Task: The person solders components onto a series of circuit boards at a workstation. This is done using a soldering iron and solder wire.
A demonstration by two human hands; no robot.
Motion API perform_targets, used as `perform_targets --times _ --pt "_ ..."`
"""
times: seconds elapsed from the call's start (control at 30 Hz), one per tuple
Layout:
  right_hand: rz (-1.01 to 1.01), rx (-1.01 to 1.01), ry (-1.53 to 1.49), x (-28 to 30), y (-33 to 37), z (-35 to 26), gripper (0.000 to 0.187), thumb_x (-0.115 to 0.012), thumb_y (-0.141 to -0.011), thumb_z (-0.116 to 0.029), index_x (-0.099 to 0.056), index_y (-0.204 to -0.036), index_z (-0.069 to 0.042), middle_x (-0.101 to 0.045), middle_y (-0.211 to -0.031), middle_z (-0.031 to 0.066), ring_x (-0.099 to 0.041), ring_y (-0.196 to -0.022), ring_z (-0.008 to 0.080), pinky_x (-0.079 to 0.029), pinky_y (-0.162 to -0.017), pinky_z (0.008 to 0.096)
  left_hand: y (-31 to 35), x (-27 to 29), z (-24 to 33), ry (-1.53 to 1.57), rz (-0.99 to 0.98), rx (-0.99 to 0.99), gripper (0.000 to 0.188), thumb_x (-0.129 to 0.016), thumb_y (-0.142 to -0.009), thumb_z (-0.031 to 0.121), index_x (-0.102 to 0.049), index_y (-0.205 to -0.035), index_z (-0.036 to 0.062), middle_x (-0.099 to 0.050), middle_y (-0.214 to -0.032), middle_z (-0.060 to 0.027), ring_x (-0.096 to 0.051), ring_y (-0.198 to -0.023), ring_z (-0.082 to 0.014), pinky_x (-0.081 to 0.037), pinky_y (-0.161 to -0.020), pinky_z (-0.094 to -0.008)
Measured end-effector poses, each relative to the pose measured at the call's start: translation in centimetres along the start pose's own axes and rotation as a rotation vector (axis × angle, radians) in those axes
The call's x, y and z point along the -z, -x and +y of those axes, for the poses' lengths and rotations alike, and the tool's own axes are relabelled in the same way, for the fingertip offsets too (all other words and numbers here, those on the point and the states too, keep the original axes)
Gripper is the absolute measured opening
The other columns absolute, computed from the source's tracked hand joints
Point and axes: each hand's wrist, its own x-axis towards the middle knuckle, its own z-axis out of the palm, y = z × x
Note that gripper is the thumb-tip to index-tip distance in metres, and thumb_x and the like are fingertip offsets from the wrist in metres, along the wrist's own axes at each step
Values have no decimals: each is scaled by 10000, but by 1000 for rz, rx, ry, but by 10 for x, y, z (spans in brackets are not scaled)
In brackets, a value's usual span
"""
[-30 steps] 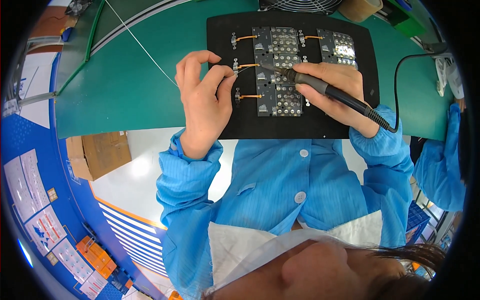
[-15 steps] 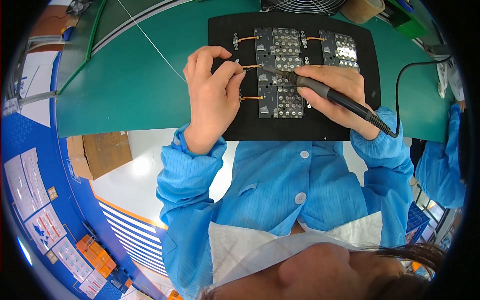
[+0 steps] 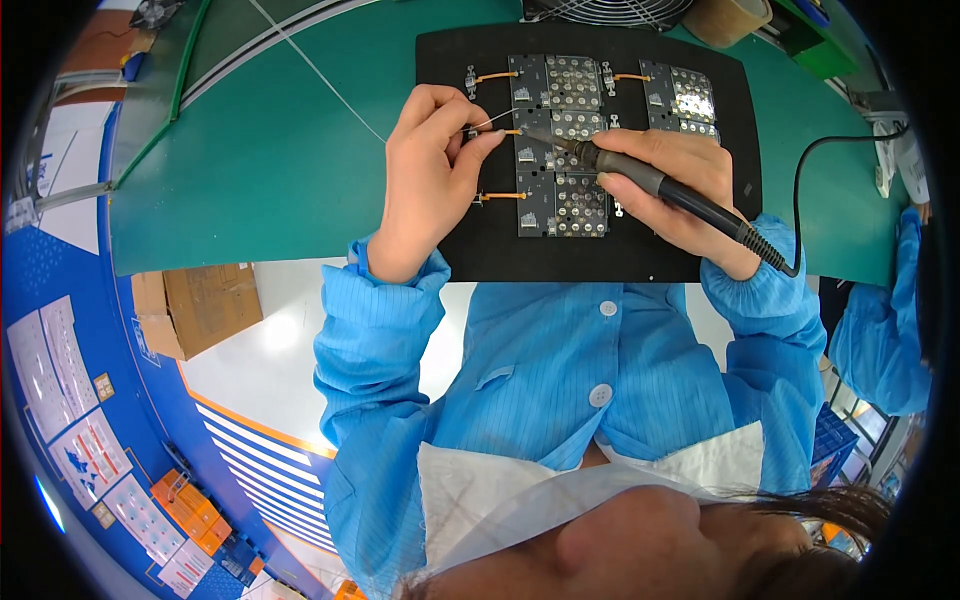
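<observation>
My right hand (image 3: 672,180) grips a black soldering iron (image 3: 690,203), its tip reaching left over the middle circuit board (image 3: 533,152) of the nearer column. Between thumb and fingers, my left hand (image 3: 432,168) pinches a thin solder wire (image 3: 497,118), whose free end lies over that board's left edge. From behind the hand the wire runs up toward the far left. An orange cable (image 3: 512,132) meets the same board beside the iron tip; the rest of it is behind my left fingers. Boards above and below (image 3: 535,205) also have short orange cables (image 3: 497,77) with small metal connectors.
The boards lie on a black mat (image 3: 470,250) over a green table (image 3: 250,190). A second board column (image 3: 690,95) is at the right. A fan grille (image 3: 610,10) and a tape roll (image 3: 735,20) stand at the back. The iron's cord (image 3: 800,180) loops right.
My left hand has moved slightly right and up, its fingers now more closed, and the solder wire shows further over the board. The right hand and iron have barely moved.
</observation>
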Motion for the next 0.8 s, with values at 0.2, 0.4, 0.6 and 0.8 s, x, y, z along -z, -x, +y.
perform_targets --times 0.2,0.4,0.6,0.8 --pt "-15 -15 1 0 2 1 287 -756 -781 -113 -678 -1028 11 -664 -714 124 -643 -564 209 -491 -489 271 -3 -12 -13 6 -14 -50 143 -734 -739 -54 -669 -858 -11 -522 -921 -30 -377 -582 -60 -340 -520 -229" --pt "-18 52 13 0 1 4 288 -755 -782 -115 -677 -1029 11 -665 -715 122 -640 -558 205 -484 -481 270 -5 -12 -9 78 -12 19 117 -724 -749 -52 -664 -842 -12 -522 -890 -59 -491 -625 -149 -413 -549 -283" --pt "-107 -141 30 7 2 -4 313 -743 -794 -174 -684 -1030 21 -709 -864 165 -706 -712 249 -557 -632 287 -4 -12 -9 85 -7 30 115 -729 -748 -50 -666 -837 -11 -511 -879 -50 -465 -610 -125 -388 -531 -268" --pt "-45 1 7 3 3 4 318 -737 -799 -144 -674 -1063 22 -688 -762 133 -673 -629 220 -514 -554 280 -4 -13 -10 97 2 45 113 -731 -745 -50 -671 -832 -9 -503 -871 -39 -436 -599 -107 -369 -516 -260"
